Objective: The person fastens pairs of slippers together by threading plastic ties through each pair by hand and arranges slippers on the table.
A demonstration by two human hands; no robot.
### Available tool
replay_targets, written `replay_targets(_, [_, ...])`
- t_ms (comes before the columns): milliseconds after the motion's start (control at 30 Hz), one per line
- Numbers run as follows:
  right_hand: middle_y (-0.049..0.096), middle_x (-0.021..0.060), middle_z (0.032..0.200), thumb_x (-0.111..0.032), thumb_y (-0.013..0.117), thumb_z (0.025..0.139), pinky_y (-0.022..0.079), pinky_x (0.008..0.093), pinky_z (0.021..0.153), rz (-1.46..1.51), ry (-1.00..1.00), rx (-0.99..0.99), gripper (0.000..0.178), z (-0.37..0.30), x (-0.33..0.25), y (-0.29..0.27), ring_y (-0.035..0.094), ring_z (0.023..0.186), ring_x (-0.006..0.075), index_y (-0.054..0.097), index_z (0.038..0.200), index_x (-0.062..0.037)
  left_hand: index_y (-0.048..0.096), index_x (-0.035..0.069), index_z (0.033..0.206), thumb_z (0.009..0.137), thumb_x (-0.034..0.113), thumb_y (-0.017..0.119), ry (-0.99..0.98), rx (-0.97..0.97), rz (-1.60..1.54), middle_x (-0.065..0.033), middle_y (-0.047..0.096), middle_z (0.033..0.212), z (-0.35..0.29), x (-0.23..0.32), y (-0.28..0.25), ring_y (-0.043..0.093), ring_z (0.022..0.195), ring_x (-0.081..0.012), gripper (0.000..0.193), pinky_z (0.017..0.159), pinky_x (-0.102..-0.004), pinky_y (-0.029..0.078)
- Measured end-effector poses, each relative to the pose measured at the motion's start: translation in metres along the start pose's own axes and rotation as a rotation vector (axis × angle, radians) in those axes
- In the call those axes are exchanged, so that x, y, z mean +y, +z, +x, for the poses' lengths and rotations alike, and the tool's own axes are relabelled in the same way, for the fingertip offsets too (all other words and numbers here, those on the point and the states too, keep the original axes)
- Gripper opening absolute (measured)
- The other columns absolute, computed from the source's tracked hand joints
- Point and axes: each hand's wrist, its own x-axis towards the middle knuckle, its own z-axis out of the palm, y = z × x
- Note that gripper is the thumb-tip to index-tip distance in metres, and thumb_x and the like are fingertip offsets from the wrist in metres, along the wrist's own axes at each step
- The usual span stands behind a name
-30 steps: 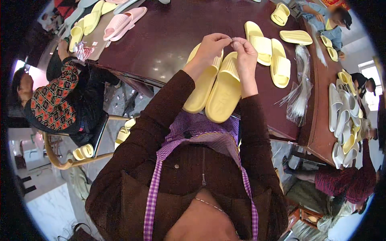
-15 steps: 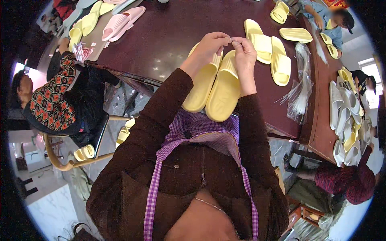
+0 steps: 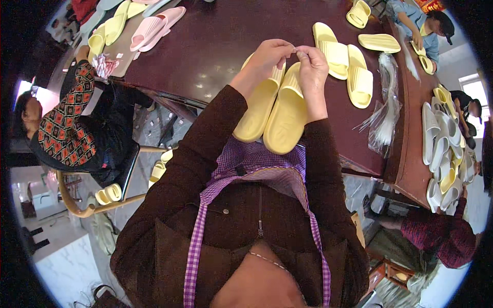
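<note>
My left hand (image 3: 268, 59) and my right hand (image 3: 314, 69) meet fingertip to fingertip, both in a pinch. Whatever lies between the fingers is too small to make out. Below them is a pair of yellow slippers, the left slipper (image 3: 252, 115) and the right slipper (image 3: 285, 120) side by side at the table's near edge, heels toward me. My hands partly cover their straps. Just right of my right hand, more yellow slippers (image 3: 359, 84) rest on the dark red table (image 3: 221, 31).
An open clear bag of thin, whitish plastic strands (image 3: 384, 118) lies on the right. Pink slippers (image 3: 154, 32) are at the far left. Grey and yellow slippers (image 3: 440, 146) are heaped on the right-hand table. People sit at the left (image 3: 67, 123), far right (image 3: 418, 25) and right (image 3: 436, 231).
My hands stay pinched together in nearly the same place. At the left, the seated person's arm has shifted; the person at the far right has moved a hand down toward a slipper.
</note>
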Motion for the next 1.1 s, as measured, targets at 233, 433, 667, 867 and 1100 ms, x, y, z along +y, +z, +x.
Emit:
replay_targets(233, [0.062, 0.0082, 0.074, 0.001, 0.064, 0.074, 0.047, 0.0312, 0.064, -0.044, -0.027, 0.016, 0.007, 0.001, -0.002, 0.002, 0.058, 0.070, 0.0214, 0.066, 0.078, -0.0045, 0.063, 0.000, 0.086, 0.083, 0.013, 0.061, -0.012, 0.003, -0.008, 0.0010, 0.053, 0.064, 0.001, 0.002, -0.002, 0.044, 0.051, -0.0067, 0.013, 0.047, -0.0207, 0.034])
replay_targets(433, [0.062, 0.0076, 0.073, -0.001, 0.065, 0.074, 0.046, 0.0320, 0.064, -0.058, -0.001, 0.016, 0.005, -0.001, -0.006, 0.002, 0.057, 0.069, 0.0219, 0.066, 0.077, -0.0047, 0.062, 0.000, 0.087, 0.082, 0.012, 0.063, -0.036, 0.017, -0.018, 0.0008, 0.052, 0.064, 0.003, 0.000, -0.007, 0.043, 0.051, -0.0064, 0.013, 0.045, -0.0211, 0.033])
replay_targets(667, [0.061, 0.0078, 0.072, -0.002, 0.064, 0.074, 0.046, 0.0337, 0.066, -0.092, -0.011, 0.022, 0.003, -0.004, -0.009, 0.004, 0.056, 0.070, 0.0226, 0.065, 0.075, -0.0046, 0.061, -0.001, 0.087, 0.082, 0.011, 0.063, -0.108, 0.011, -0.029, 0.0006, 0.051, 0.064, 0.003, 0.005, -0.009, 0.042, 0.050, -0.0061, 0.013, 0.044, -0.0217, 0.032])
replay_targets(867, [0.062, 0.0078, 0.077, -0.004, 0.063, 0.077, 0.046, 0.0321, 0.068, -0.125, 0.048, -0.034, 0.004, 0.000, -0.006, 0.004, 0.058, 0.074, 0.0213, 0.066, 0.080, -0.0031, 0.061, -0.003, 0.091, 0.082, 0.010, 0.062, -0.088, 0.047, 0.077, -0.0010, 0.053, 0.065, 0.007, 0.003, -0.008, 0.043, 0.050, -0.0072, 0.016, 0.045, -0.0220, 0.033])
replay_targets(1100, [0.065, 0.0139, 0.086, -0.005, 0.062, 0.078, 0.048, 0.0345, 0.073, -0.271, -0.100, 0.060, 0.012, 0.010, -0.029, -0.029, 0.061, 0.078, 0.0257, 0.066, 0.089, -0.0003, 0.058, -0.007, 0.104, 0.081, 0.011, 0.061, 0.086, 0.175, 0.047, -0.0086, 0.061, 0.081, 0.000, 0.015, -0.007, 0.054, 0.061, -0.0119, 0.029, 0.055, -0.0229, 0.043])
